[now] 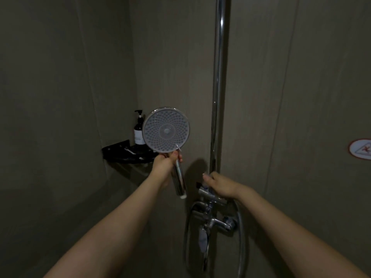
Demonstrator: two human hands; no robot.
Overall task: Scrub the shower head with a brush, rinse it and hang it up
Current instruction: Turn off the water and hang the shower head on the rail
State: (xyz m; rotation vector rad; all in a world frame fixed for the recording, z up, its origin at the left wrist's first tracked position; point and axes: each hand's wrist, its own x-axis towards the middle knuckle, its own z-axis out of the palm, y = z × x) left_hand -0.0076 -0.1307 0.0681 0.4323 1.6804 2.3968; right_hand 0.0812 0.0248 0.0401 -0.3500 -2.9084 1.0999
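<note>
A round shower head (166, 129) with a grey nozzle face points toward me, held upright. My left hand (165, 160) grips its chrome handle (179, 177) just under the head. My right hand (217, 184) is curled over the bracket on the chrome riser pipe (217, 87), right of the handle. What its fingers hold is hidden. Below it sit the chrome mixer tap (217, 222) and a looping shower hose (242, 237). No brush can be made out in either hand.
A black corner shelf (124, 152) on the left wall carries a dark pump bottle (139, 128) and a small pale item. A round warning sticker (361, 150) is on the right wall. Grey walls close in on all sides.
</note>
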